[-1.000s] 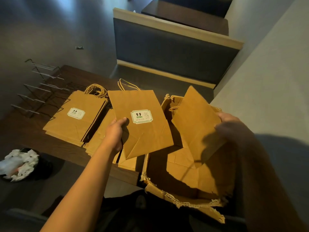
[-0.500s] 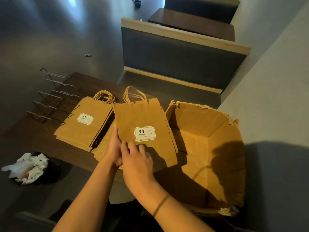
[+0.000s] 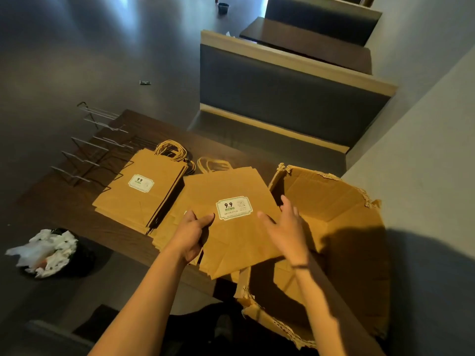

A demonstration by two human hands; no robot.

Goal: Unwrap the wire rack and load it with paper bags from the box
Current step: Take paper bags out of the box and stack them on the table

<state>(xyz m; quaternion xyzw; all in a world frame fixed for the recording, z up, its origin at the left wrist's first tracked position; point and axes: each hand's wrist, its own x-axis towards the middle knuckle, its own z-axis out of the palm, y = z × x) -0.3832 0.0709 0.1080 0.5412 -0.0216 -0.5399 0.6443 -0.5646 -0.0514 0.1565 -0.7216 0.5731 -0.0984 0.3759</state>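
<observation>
Flat kraft paper bag (image 3: 239,227) pinched by left hand (image 3: 191,233); right hand (image 3: 286,228) loose-fingered beside it.

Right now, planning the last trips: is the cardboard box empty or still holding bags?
Looks empty: the cardboard box stands open, bare walls and floor showing; its near corner stays in shadow.
</observation>
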